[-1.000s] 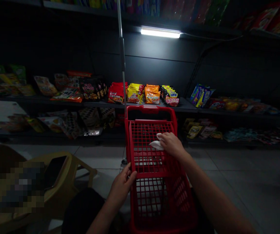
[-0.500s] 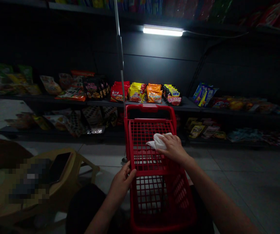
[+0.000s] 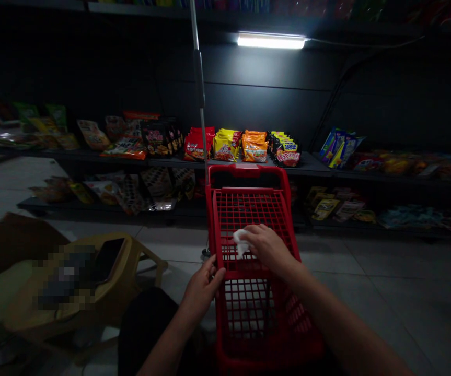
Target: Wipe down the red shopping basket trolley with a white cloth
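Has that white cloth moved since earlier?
Yes. Against the red mesh panel, the white cloth, in the right hand, has moved left and nearer the person.

White sheet: pinched in the right grip, thin, matt and crumpled; paper or cloth, too close to call!
Basket: red moulded plastic right under both grips, smooth along the rim, open lattice in the panels, just a dull sheen.
Pole: beyond the left grip, bright polished metal, with a dark matt sleeve midway.
Stool: out left of the left grip, smooth yellowish plastic, low sheen.
Phone: on that stool, black, glassy, slick.
Packets: ahead of the grips, glossy crinkled film catching the light.
Floor: right of the right grip, pale smooth tile.
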`<state>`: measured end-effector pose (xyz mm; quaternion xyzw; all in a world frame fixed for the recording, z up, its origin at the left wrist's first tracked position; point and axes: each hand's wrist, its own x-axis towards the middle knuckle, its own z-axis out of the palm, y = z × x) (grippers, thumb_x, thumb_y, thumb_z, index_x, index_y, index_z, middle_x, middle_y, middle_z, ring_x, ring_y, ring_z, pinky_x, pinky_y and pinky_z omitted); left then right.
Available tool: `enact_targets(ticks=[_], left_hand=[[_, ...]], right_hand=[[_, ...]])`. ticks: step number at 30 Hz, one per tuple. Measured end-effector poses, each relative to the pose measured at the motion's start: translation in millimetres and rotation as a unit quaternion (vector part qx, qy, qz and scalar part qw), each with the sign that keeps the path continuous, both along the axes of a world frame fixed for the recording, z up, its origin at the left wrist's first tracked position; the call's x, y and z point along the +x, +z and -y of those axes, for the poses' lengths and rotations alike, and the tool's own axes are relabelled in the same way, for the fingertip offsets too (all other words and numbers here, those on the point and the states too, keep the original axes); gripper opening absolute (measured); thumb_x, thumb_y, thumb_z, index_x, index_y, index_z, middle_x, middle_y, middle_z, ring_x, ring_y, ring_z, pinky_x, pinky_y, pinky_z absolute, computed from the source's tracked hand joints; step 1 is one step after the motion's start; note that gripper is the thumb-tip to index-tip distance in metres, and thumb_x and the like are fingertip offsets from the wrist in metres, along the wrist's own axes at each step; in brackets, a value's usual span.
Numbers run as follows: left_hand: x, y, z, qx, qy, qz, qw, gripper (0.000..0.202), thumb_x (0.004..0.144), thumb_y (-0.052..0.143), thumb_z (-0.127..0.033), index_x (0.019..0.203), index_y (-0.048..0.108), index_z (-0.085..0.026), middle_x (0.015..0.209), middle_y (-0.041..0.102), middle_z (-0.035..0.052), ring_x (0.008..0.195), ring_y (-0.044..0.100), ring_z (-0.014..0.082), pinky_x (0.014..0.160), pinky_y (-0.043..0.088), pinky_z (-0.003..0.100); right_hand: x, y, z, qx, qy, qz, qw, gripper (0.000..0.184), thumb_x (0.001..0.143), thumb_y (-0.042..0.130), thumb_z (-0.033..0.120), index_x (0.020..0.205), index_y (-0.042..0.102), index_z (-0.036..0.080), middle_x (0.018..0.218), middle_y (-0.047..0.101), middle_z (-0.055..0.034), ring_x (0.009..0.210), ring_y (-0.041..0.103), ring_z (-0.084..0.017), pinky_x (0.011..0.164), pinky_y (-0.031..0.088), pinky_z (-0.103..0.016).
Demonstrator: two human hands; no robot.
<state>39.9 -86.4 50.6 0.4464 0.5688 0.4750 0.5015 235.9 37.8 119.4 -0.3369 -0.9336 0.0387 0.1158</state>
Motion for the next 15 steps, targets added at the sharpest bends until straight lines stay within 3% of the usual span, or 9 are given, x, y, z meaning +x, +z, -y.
enact_targets(ticks=[3, 5, 7, 11, 13, 15], left_hand=[[2, 3.1, 0, -0.003, 0.009, 0.015, 1.000, 0.069, 0.086, 0.059, -0.053, 0.142, 0.045, -0.015, 0.106, 0.074, 0.0096, 0.088, 0.070, 0.0228, 0.076, 0.055, 0.032], [2, 3.9, 0, -0.004, 0.012, 0.016, 1.000, 0.069, 0.085, 0.059, -0.052, 0.142, 0.045, -0.015, 0.109, 0.073, 0.0097, 0.093, 0.070, 0.0230, 0.079, 0.055, 0.032], [2, 3.5, -1, -0.005, 0.013, 0.010, 1.000, 0.070, 0.085, 0.059, -0.053, 0.142, 0.045, -0.015, 0.109, 0.073, 0.0092, 0.095, 0.070, 0.0229, 0.080, 0.055, 0.031], [1, 1.7, 0, -0.009, 0.028, -0.012, 1.000, 0.071, 0.083, 0.061, -0.054, 0.141, 0.048, -0.016, 0.105, 0.075, 0.0077, 0.089, 0.071, 0.0223, 0.075, 0.055, 0.030], [0, 1.7, 1, -0.014, 0.026, -0.008, 1.000, 0.071, 0.084, 0.061, -0.055, 0.141, 0.047, -0.017, 0.103, 0.075, 0.0069, 0.084, 0.071, 0.0211, 0.069, 0.055, 0.028], [0, 2.4, 2, -0.019, 0.017, 0.001, 1.000, 0.072, 0.084, 0.060, -0.056, 0.143, 0.045, -0.017, 0.104, 0.075, 0.0073, 0.082, 0.071, 0.0213, 0.064, 0.054, 0.028]], right_hand=[[41, 1.6, -14, 0.004, -0.121, 0.019, 0.992, 0.031, 0.085, 0.061, 0.010, 0.112, 0.069, 0.024, 0.116, 0.066, -0.0064, 0.104, 0.058, -0.022, 0.091, 0.045, -0.033], [42, 2.4, -11, 0.016, -0.160, 0.021, 0.987, 0.028, 0.086, 0.060, 0.012, 0.111, 0.069, 0.022, 0.112, 0.066, -0.0081, 0.101, 0.058, -0.023, 0.089, 0.046, -0.034], [21, 1.0, 1, 0.028, -0.127, 0.004, 0.991, 0.029, 0.090, 0.059, 0.015, 0.117, 0.067, 0.023, 0.114, 0.066, -0.0086, 0.101, 0.058, -0.024, 0.090, 0.046, -0.035], [-36, -5.8, 27, 0.060, 0.043, -0.033, 0.997, 0.029, 0.096, 0.055, 0.023, 0.124, 0.063, 0.024, 0.126, 0.064, -0.0094, 0.111, 0.055, -0.025, 0.098, 0.043, -0.039], [-38, -7.9, 30, 0.061, 0.066, -0.040, 0.995, 0.029, 0.096, 0.056, 0.022, 0.125, 0.062, 0.024, 0.127, 0.064, -0.0095, 0.112, 0.055, -0.025, 0.097, 0.043, -0.040], [-15, -8.7, 23, 0.046, 0.027, -0.045, 0.998, 0.032, 0.094, 0.058, 0.016, 0.124, 0.063, 0.026, 0.121, 0.066, -0.0071, 0.107, 0.056, -0.023, 0.093, 0.045, -0.038]])
